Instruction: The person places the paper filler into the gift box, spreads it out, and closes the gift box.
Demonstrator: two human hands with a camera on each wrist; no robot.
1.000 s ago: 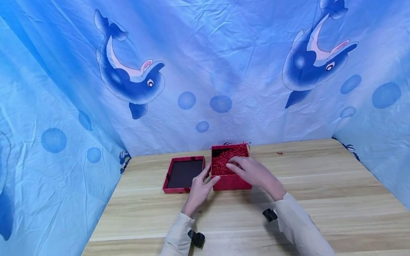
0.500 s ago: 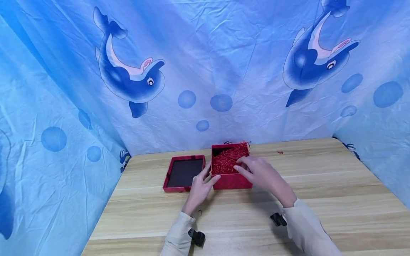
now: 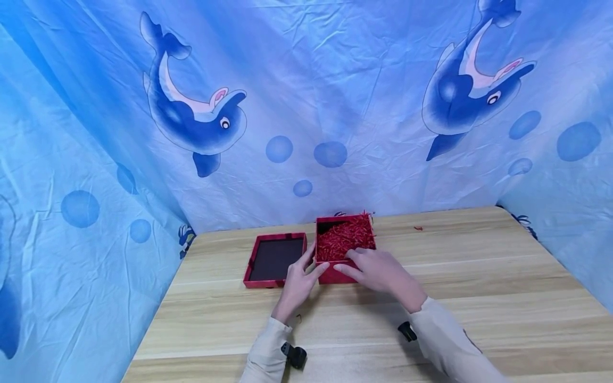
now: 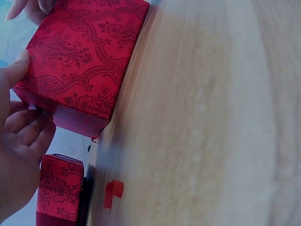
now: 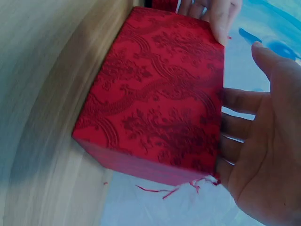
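A red patterned gift box [image 3: 330, 274] stands without its lid on the wooden table. Red shredded paper [image 3: 342, 236] fills most of it, leaving a dark gap at its back left corner. My left hand [image 3: 298, 284] holds the box's front left corner, thumb at the front rim and fingers along the left side. In the head view my right hand [image 3: 378, 270] reaches over the front rim into the shreds. From the right wrist view, its fingers [image 5: 240, 125] extend behind the wall, tips hidden, and the thumb stands apart from the box.
The box lid [image 3: 278, 259], black inside, lies upturned left of the box. Loose red shreds are on the table, one at the back right [image 3: 419, 228] and a curl [image 4: 113, 190] near the left wrist. A blue dolphin-print curtain [image 3: 306, 106] hangs behind the table.
My right hand moved right from the middle of the shreds, then back left and lower to the front rim. The left hand, box and lid keep their places.
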